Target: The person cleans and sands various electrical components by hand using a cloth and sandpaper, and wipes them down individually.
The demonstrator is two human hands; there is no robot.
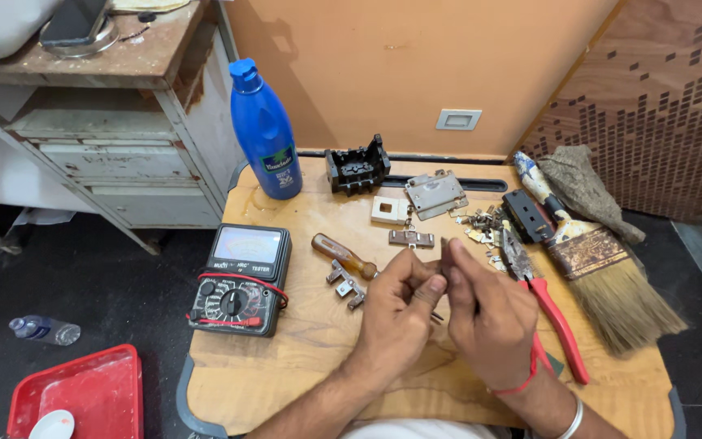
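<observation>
Over the middle of a small wooden table [286, 366], my left hand [396, 313] and my right hand [485, 313] meet. Together they pinch a small dark metal part [444, 258] between the fingertips. A brown-handled screwdriver [344, 256] lies just left of my left hand, with small metal brackets [346, 284] beside it. Red-handled pliers [542, 305] lie right of my right hand. A heap of small metal contacts [481, 223] sits just beyond the hands.
An analog multimeter [239, 280] rests at the table's left, a blue bottle [265, 130] behind it. A black plastic housing [357, 167], metal plate [435, 193], white square piece [388, 210], black block [528, 215], wide paintbrush [595, 260] lie around. A red tray [83, 394] sits on the floor.
</observation>
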